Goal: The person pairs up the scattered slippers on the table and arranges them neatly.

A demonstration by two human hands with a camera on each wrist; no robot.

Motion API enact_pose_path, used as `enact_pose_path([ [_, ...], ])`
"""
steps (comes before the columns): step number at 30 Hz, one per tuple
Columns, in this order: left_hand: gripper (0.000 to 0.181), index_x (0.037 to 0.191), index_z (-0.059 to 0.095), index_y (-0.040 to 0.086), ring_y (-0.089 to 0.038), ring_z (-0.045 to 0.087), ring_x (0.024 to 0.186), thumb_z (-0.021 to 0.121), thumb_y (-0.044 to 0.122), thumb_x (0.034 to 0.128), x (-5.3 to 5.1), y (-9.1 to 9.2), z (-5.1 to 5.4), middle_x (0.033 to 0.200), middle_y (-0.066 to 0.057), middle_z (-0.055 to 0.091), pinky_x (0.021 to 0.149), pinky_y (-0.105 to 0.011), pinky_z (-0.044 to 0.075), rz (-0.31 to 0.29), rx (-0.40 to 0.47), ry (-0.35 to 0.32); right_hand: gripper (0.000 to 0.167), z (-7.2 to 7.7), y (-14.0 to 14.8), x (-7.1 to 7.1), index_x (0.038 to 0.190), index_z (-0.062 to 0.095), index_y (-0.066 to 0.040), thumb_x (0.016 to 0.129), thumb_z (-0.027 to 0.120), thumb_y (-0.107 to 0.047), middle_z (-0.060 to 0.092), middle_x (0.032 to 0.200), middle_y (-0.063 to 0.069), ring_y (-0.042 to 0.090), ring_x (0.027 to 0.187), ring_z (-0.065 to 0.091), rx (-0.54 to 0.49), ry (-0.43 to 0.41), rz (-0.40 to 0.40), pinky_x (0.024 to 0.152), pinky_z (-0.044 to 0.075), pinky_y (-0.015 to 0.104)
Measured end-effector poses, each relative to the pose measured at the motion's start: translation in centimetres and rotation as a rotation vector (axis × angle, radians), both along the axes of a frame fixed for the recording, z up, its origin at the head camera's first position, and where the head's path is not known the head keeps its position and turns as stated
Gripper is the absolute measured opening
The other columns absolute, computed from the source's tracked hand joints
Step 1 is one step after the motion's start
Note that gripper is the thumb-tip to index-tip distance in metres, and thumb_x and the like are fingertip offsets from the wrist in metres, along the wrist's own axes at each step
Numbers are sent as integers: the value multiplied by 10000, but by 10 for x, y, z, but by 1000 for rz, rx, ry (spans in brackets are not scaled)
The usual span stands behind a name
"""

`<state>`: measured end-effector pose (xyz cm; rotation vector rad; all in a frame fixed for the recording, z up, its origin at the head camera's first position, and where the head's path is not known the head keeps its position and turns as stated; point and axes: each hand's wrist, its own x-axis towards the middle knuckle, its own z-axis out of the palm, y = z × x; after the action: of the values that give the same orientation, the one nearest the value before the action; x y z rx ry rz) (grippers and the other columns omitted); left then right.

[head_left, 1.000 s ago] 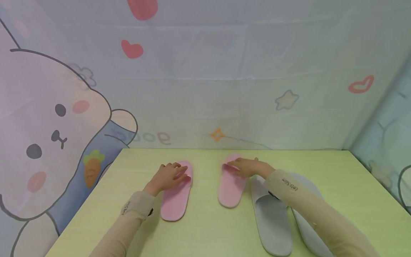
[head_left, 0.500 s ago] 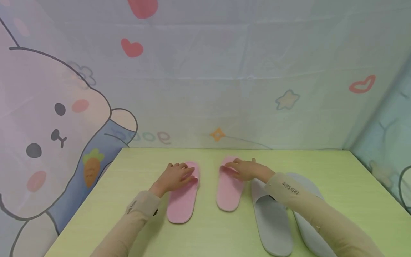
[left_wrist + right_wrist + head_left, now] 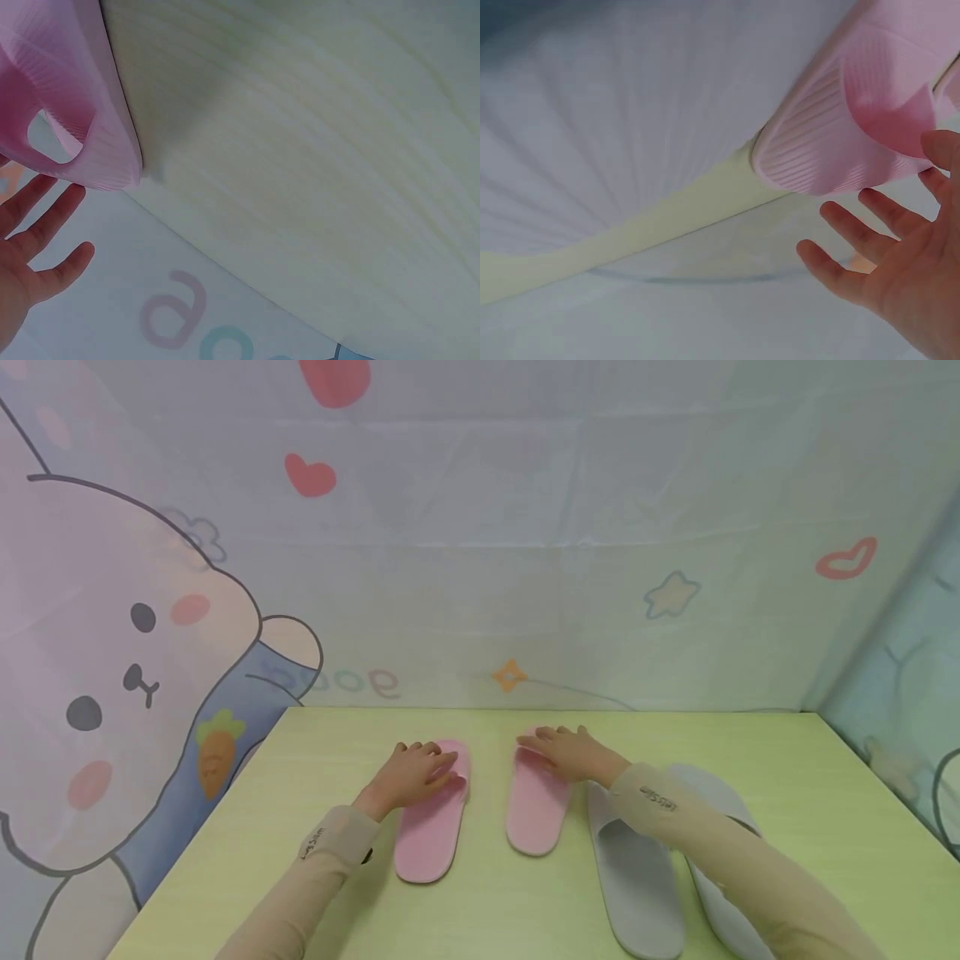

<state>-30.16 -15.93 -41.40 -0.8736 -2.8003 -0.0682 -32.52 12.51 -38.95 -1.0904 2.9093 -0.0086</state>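
Two pink slippers lie apart on the table, toes toward the back. My left hand pinches the strap of the left pink slipper. Its outer fingers spread loosely past the slipper's front in the left wrist view. At the right pink slipper, my right hand holds the strap between thumb and forefinger. The other fingers fan out beyond the toe end in the right wrist view; its forefinger contact is partly hidden.
A grey slipper lies close to the right pink one, under my right sleeve. The second grey slipper is beside it, partly covered by that arm. A printed cloth stands along the back edge of the yellow-green table.
The left pink slipper has moved right with my left hand. The right pink slipper has shifted slightly left and nearer. My right hand's fingers now reach flatter over its strap.
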Motion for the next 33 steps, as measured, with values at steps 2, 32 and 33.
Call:
enact_pose_path([
  [2, 360, 1156, 575, 202, -283, 583, 892, 443, 422, 903, 0, 0, 0, 1054, -80, 610, 763, -497, 409, 3, 1, -4, 465, -2, 0, -2, 1351, 369, -161, 902, 487, -146, 440, 1319, 171, 404, 1113, 480, 28, 34, 26, 861, 363, 621],
  [32, 253, 1025, 580, 186, -242, 550, 820, 484, 380, 894, 12, 10, -1, 947, -40, 595, 763, -494, 412, -114, -35, 148, 455, 4, 2, 25, 1358, 367, -249, 930, 399, -97, 416, 1364, 140, 397, 1162, 468, 47, 9, 93, 892, 298, 667],
  [33, 246, 1024, 578, 193, -238, 551, 821, 485, 380, 894, 12, 11, -1, 942, -30, 595, 773, -500, 407, -119, -34, 145, 456, 5, 2, 27, 1359, 365, -249, 930, 403, -100, 414, 1366, 138, 396, 1164, 467, 51, 6, 93, 895, 295, 668],
])
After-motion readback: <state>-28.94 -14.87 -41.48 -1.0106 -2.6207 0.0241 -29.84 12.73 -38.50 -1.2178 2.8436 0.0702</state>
